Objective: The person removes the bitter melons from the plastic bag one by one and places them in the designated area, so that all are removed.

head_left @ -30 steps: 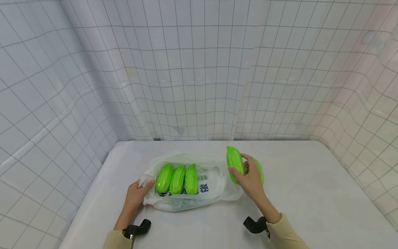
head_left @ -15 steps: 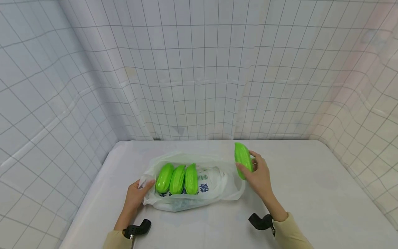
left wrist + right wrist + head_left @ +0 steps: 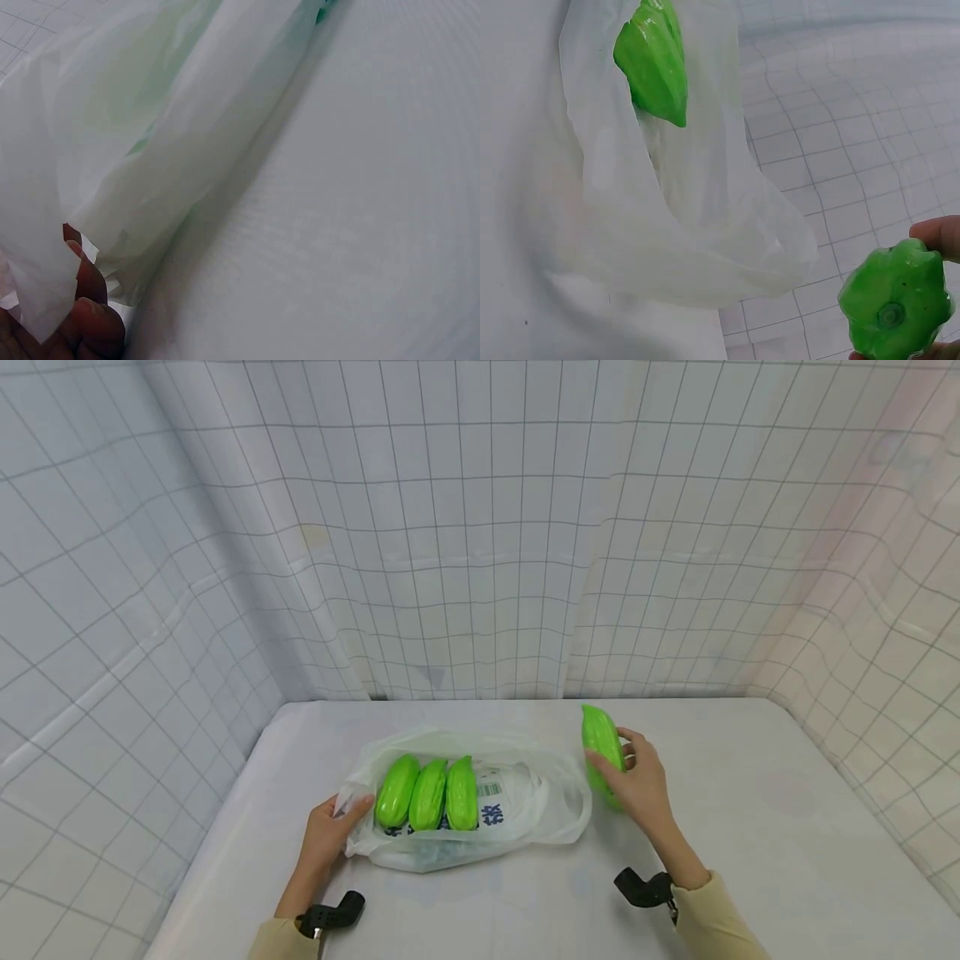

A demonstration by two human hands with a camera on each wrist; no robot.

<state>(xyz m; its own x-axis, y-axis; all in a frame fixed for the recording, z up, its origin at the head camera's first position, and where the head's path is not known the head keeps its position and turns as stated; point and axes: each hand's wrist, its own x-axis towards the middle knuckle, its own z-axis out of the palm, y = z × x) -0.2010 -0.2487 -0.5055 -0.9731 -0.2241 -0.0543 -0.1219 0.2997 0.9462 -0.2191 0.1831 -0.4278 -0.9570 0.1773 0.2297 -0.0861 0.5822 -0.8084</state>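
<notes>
Left hand is gripping a translucent white plastic bag; right hand is holding a glossy green, ribbed, elongated gourd.

Near the white surface's left edge, the left fingers are pinching the bag's rim, nearly closed on the thin plastic. In the bag's left part, three glossy green gourds are lying side by side. Just past its right end, well in from the surface's right edge, the right fingers are clasping the single gourd, parted by its width.
</notes>
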